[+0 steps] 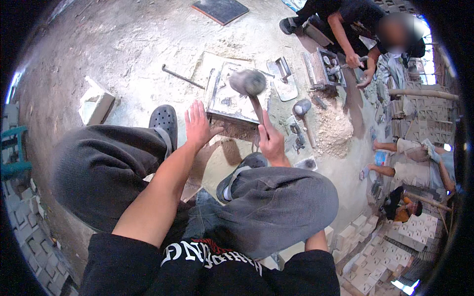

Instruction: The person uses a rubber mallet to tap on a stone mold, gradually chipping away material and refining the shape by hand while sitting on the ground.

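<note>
My right hand [271,143] is wrapped round the handle of a mallet [248,82]. The mallet's dark, rounded head is smeared by motion over a square metal-framed mould [215,106] dusted with pale powder. Whether the head touches the mould cannot be told. My left hand [198,124] holds nothing, its fingers stretched out beside the mould's near left corner. Just right of the mould lies a flat steel float [286,91] with a raised handle. A second mallet [302,107] rests on the floor farther right, its handle toward me.
A metal rod [182,76] lies left of the mould, with a pale block [97,103] beyond it. Right of the tools rises a crumbly powder heap [336,121], near an open metal box [329,69]. A co-worker [353,29] bends over there. Stacked pale blocks [380,264] fill the lower right.
</note>
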Demonstrator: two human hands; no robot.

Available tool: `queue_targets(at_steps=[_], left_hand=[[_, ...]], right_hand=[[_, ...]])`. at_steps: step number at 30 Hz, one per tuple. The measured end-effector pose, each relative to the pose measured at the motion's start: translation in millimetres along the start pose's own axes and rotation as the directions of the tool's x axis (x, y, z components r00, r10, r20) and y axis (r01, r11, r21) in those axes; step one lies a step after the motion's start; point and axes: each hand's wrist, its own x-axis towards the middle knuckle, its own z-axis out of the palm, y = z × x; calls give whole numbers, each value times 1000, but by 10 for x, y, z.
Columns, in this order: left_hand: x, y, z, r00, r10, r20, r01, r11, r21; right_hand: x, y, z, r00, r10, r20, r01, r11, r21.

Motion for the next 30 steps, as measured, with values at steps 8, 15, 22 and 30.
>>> queue_targets(at_steps=[8,15,22,30], left_hand=[[-39,-83,39,991,124,-59,-123,992,18],[46,81,-60,948,311,-65,-306,949,75],[-11,123,-68,931,364,29,-362,910,204],[49,24,-44,927,374,7,-367,905,214]], right_hand=[[16,54,-123,993,-117,14,117,989,-92],[-169,309,-24,998,-28,52,32,997,-74],[6,17,-170,998,56,-7,-56,995,-85],[98,15,-4,999,47,-5,-48,999,-9]])
